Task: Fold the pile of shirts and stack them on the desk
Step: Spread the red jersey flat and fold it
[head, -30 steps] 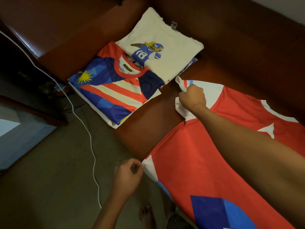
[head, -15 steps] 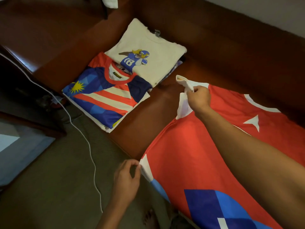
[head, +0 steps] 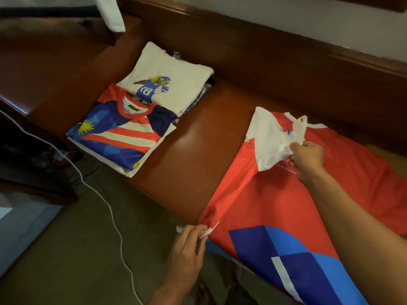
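Cream shirt (head: 176,69), striped shirt (head: 123,137), red shirt (head: 275,194): three; left hand (head: 187,249), right hand (head: 308,159): two; white cable (head: 120,241): one.

Both hands, left (head: 187,245) and right (head: 308,159), pinch the red shirt (head: 275,199) on the desk (head: 189,155).

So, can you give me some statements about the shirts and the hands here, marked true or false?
1. The right hand holds the white sleeve of the red shirt. True.
2. The left hand lies flat on the desk. False: it pinches the red shirt's corner at the desk's edge.
3. The flag shirt partly covers the cream shirt. True.
4. The red shirt lies folded on top of the flag shirt. False: it lies spread on the desk, apart from it.
5. A white cable runs over the floor. True.
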Motion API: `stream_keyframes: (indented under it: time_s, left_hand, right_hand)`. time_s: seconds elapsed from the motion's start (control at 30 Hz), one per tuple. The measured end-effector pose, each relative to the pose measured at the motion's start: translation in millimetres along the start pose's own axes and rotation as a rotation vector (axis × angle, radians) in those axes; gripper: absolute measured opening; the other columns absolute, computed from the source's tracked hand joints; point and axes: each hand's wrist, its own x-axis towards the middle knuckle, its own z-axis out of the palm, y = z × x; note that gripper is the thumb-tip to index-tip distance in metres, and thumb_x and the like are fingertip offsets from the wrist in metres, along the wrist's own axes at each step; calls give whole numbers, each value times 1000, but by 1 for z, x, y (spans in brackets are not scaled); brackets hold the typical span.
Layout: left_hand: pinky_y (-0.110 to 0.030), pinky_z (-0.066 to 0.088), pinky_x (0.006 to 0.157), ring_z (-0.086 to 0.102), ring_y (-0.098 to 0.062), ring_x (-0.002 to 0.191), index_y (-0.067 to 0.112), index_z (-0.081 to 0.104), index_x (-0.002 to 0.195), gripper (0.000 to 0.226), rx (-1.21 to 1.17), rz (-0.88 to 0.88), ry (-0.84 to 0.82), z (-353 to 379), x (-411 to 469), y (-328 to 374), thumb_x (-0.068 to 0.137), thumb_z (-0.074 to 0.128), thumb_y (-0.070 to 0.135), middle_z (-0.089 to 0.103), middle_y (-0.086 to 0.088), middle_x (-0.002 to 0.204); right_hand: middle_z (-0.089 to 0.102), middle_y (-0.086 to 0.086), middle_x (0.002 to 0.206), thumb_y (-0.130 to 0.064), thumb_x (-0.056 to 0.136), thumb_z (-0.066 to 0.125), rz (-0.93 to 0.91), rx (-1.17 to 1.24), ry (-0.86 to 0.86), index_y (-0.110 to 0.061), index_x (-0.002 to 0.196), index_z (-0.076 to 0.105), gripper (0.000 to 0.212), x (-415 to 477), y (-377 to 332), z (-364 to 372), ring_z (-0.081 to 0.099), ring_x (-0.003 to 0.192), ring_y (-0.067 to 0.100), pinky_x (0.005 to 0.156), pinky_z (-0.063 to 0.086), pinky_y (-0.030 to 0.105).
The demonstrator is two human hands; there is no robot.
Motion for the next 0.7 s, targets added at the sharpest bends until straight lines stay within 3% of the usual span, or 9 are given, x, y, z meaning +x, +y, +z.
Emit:
stream_keyframes:
  time_s: [0.07,0.13,0.27,0.37,0.57,0.7]
  left_hand:
    - [-35,56,75,63,-10,87,23,66,113,17,7,-30,-62,9,-6,-4,99,56,23,57,13,104]
    - [-37,54,76,61,-12,86,26,66,106,13,47,-52,-112,14,-9,-6,97,56,25,56,13,99]
    - [-37,50,79,61,-17,87,27,67,100,15,156,-71,-141,17,-5,2,94,54,31,62,9,94]
    - [-35,54,71,64,-16,85,27,66,102,18,105,-113,-143,16,-1,9,96,51,34,62,9,97]
    - [-29,51,66,62,-11,76,24,68,104,12,17,-15,-118,10,-3,25,98,58,25,60,11,95]
    - [-27,53,70,62,-6,81,24,67,107,18,-14,0,-146,23,-15,23,93,68,13,60,14,97]
  right_hand:
    - [58,12,65,-10,74,63,117,-10,-1,-10,77,65,4,6,15,-9,46,43,19,39,33,23]
    - [62,9,69,-19,77,70,191,-40,-21,-11,90,69,15,12,28,-12,49,45,16,41,35,24]
    - [65,6,80,-22,80,74,197,-118,-10,-14,102,68,24,18,32,-7,55,55,19,40,38,23]
    - [66,10,77,-15,74,63,141,-127,25,-7,100,71,28,20,19,-9,57,55,23,47,40,28]
    - [60,6,68,-10,83,56,-7,-21,52,-13,85,65,10,7,-13,-26,50,49,16,44,38,27]
    - [59,11,68,-4,83,54,116,-97,58,-8,86,64,11,10,6,-31,50,48,20,45,39,28]
